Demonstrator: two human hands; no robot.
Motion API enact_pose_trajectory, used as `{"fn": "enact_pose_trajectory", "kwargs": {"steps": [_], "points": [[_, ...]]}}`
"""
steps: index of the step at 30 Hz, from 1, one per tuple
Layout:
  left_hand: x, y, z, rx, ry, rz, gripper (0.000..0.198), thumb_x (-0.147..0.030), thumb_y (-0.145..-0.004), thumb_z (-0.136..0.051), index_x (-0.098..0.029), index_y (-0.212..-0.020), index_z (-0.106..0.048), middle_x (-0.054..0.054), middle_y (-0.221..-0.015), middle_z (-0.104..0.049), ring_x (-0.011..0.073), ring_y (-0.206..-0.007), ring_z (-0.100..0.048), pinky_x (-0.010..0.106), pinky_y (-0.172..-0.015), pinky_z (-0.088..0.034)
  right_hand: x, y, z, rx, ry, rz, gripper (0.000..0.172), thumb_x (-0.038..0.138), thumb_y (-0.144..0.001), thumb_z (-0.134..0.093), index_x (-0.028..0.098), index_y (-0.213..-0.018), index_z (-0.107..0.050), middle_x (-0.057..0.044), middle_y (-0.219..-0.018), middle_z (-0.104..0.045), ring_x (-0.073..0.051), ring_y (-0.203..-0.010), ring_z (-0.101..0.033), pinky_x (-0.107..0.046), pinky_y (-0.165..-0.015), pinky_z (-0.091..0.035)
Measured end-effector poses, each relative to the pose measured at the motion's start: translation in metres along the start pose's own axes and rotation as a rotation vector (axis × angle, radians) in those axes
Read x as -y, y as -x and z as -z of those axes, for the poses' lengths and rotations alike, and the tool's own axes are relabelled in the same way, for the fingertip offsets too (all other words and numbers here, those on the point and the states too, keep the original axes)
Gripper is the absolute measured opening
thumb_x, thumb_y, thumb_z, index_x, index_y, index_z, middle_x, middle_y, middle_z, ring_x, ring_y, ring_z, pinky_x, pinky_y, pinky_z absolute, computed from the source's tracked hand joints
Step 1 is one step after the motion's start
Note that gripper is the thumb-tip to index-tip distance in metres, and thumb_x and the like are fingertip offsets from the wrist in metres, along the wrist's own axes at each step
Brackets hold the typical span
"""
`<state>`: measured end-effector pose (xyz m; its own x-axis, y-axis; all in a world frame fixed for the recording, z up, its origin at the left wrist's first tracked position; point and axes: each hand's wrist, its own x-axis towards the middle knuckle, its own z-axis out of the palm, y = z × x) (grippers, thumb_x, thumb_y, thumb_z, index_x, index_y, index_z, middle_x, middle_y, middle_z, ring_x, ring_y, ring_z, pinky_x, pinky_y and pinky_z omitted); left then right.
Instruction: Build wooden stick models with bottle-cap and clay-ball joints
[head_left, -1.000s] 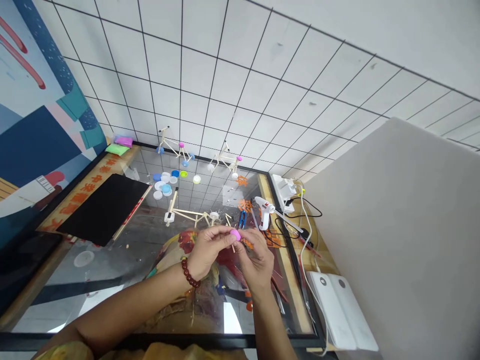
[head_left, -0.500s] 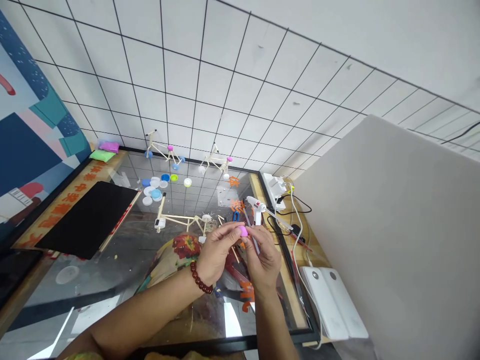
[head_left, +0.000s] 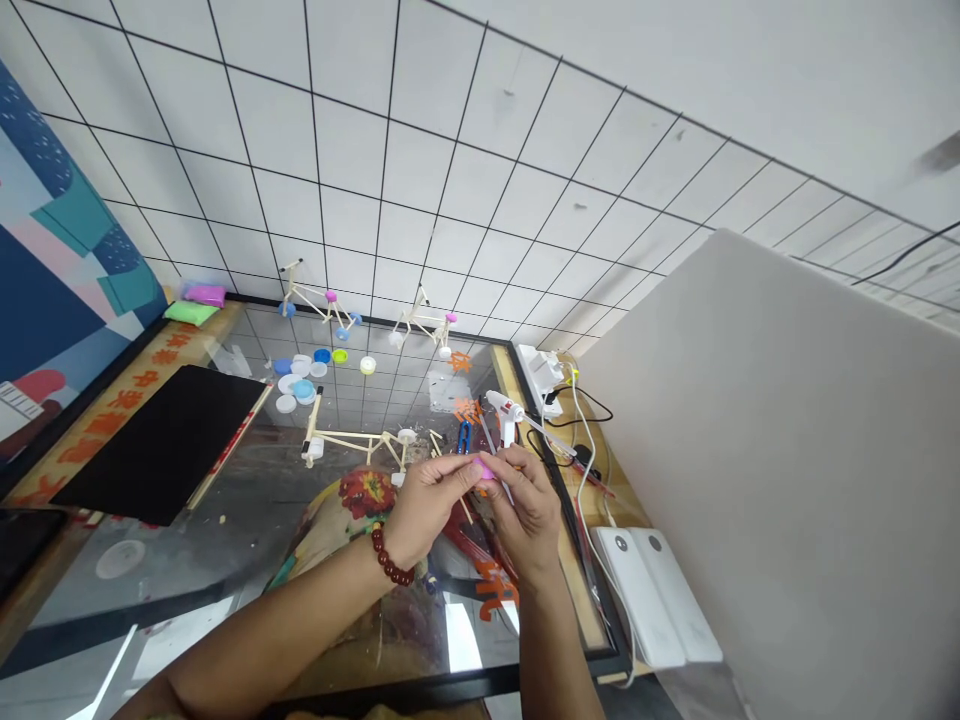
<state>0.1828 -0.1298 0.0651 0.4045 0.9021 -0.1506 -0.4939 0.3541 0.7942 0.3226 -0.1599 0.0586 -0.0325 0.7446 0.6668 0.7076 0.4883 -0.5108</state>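
Observation:
My left hand (head_left: pixel 426 508), with a dark bead bracelet at the wrist, and my right hand (head_left: pixel 529 508) meet above the glass tabletop (head_left: pixel 247 500). Both pinch a small pink lump (head_left: pixel 484 468) stuck on a thin wooden stick (head_left: pixel 466 512) that points down between them. A stick frame with white caps (head_left: pixel 358 443) lies on the glass just beyond my left hand. A white glue gun (head_left: pixel 504 412) and blue-handled scissors (head_left: pixel 464 436) lie just past my fingertips.
Two finished stick models (head_left: pixel 319 302) (head_left: pixel 424 325) stand by the tiled wall. Several bottle caps (head_left: pixel 304 375) lie nearby. A black sheet (head_left: pixel 161 440) lies left. At right are a power strip (head_left: pixel 544 370), cables, two white power banks (head_left: pixel 649 595) and a white board (head_left: pixel 795 480).
The view has swung a little left and down. My hands stay together on the pink lump; my fingers have closed more over it, hiding more of it.

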Motion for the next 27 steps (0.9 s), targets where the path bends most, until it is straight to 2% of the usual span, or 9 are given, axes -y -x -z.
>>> {"fn": "enact_pose_trajectory", "kwargs": {"steps": [2, 5, 11, 13, 17, 20, 22, 24, 27], "points": [[-0.003, 0.002, 0.0, 0.024, -0.023, -0.001, 0.028, -0.037, -0.076, -0.075, -0.017, -0.095, -0.078, 0.006, -0.093, -0.075, 0.0151, -0.086, -0.063, 0.029, -0.087, -0.047, 0.001, 0.0, 0.001, -0.014, 0.002, -0.006, 0.04, 0.014, -0.088, -0.06, 0.034, -0.123, -0.062, -0.002, -0.097, -0.059, -0.017, -0.093, -0.059, -0.039, -0.086, -0.05], [-0.008, 0.006, -0.002, 0.009, 0.118, 0.077, 0.033, -0.04, -0.072, -0.078, -0.018, -0.096, -0.077, 0.007, -0.094, -0.074, 0.0146, -0.085, -0.063, 0.029, -0.085, -0.048, 0.005, 0.001, -0.001, -0.023, 0.043, 0.023, 0.039, 0.015, -0.088, -0.061, 0.033, -0.123, -0.062, -0.002, -0.096, -0.06, -0.017, -0.09, -0.059, -0.043, -0.091, -0.049], [-0.014, 0.009, -0.001, -0.057, 0.145, 0.142, 0.031, -0.033, -0.06, -0.086, -0.011, -0.078, -0.075, 0.005, -0.073, -0.069, 0.0103, -0.067, -0.059, 0.023, -0.069, -0.048, 0.008, 0.002, -0.005, 0.0, 0.108, 0.066, 0.031, 0.019, -0.087, -0.062, 0.029, -0.115, -0.064, -0.002, -0.092, -0.059, -0.018, -0.09, -0.057, -0.047, -0.093, -0.046], [-0.013, 0.008, -0.001, -0.05, 0.184, 0.147, 0.03, -0.035, -0.063, -0.085, -0.011, -0.076, -0.074, 0.004, -0.072, -0.067, 0.0097, -0.067, -0.058, 0.022, -0.066, -0.049, 0.01, 0.001, -0.004, 0.014, 0.082, 0.041, 0.025, 0.022, -0.087, -0.063, 0.028, -0.111, -0.065, -0.002, -0.092, -0.059, -0.018, -0.09, -0.058, -0.046, -0.092, -0.047], [-0.011, 0.007, -0.003, -0.063, 0.405, 0.221, 0.036, -0.045, -0.077, -0.072, -0.012, -0.09, -0.072, 0.006, -0.087, -0.068, 0.0121, -0.079, -0.063, 0.018, -0.06, -0.05, 0.017, 0.0, 0.0, 0.135, 0.034, 0.086, 0.017, 0.034, -0.087, -0.065, 0.026, -0.102, -0.067, -0.003, -0.096, -0.06, -0.021, -0.1, -0.057, -0.05, -0.099, -0.041], [-0.007, 0.006, -0.004, -0.06, 0.515, 0.338, 0.03, -0.041, -0.082, -0.068, -0.011, -0.086, -0.069, 0.005, -0.08, -0.066, 0.0096, -0.071, -0.063, 0.015, -0.054, -0.048, 0.026, -0.003, 0.002, 0.28, 0.053, 0.143, 0.025, 0.044, -0.087, -0.063, 0.027, -0.105, -0.067, -0.004, -0.105, -0.062, -0.024, -0.112, -0.053, -0.054, -0.104, -0.036], [-0.004, 0.007, -0.005, -0.086, 0.566, 0.353, 0.026, -0.038, -0.084, -0.067, -0.011, -0.084, -0.067, 0.005, -0.08, -0.066, 0.0098, -0.069, -0.064, 0.017, -0.06, -0.052, 0.03, -0.006, 0.001, 0.282, 0.039, 0.118, 0.04, 0.053, -0.089, -0.056, 0.028, -0.119, -0.062, -0.007, -0.117, -0.06, -0.027, -0.118, -0.051, -0.056, -0.104, -0.036], [-0.001, 0.012, -0.008, -0.1, 0.584, 0.271, 0.026, -0.037, -0.086, -0.065, -0.012, -0.091, -0.068, 0.008, -0.093, -0.07, 0.0138, -0.084, -0.068, 0.024, -0.079, -0.055, 0.033, -0.01, -0.001, 0.148, 0.015, 0.056, 0.052, 0.059, -0.092, -0.043, 0.027, -0.131, -0.054, -0.01, -0.126, -0.055, -0.028, -0.121, -0.049, -0.056, -0.103, -0.038], [-0.001, 0.02, -0.015, 0.015, 0.541, 0.142, 0.037, -0.043, -0.088, -0.06, -0.014, -0.109, -0.068, 0.012, -0.12, -0.067, 0.0211, -0.117, -0.059, 0.032, -0.106, -0.043, 0.037, -0.013, -0.013, -0.04, 0.068, 0.039, 0.063, 0.062, -0.095, -0.026, 0.024, -0.141, -0.044, -0.013, -0.133, -0.049, -0.031, -0.127, -0.045, -0.058, -0.105, -0.035]]}}
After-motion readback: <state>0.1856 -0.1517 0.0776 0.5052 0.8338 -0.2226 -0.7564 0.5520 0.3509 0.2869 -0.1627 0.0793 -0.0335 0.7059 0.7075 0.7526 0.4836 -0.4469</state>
